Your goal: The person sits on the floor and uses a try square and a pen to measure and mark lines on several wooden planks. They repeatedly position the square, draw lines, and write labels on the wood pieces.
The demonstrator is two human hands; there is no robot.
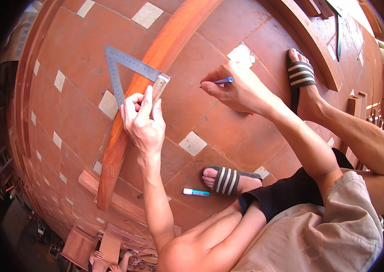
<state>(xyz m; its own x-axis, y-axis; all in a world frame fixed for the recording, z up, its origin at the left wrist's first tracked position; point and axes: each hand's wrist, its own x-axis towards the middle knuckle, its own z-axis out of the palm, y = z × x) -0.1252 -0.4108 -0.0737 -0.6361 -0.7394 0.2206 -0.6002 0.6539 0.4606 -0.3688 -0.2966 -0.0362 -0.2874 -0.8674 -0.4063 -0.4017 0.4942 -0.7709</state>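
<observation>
My left hand (144, 120) is closed on the stock of a metal triangle square (134, 66), pinched between thumb and fingers. The square's graduated blade lies across a long reddish wooden beam (174, 36), with the stock against the beam's right side. My right hand (235, 86) grips a blue pen (223, 81) above the tiled floor, to the right of the beam and apart from it. The pen's tip points left, toward the square. A turquoise tube with a white cap (196, 192) lies on the floor beside my sandalled foot (221, 178).
Another curved wooden beam (312, 43) lies at the upper right, by my other foot (301, 68). Long timbers (25, 90) run along the left edge. A shorter plank (124, 204) lies under the main beam's near end. Another person's hands (96, 256) hold a board at the bottom.
</observation>
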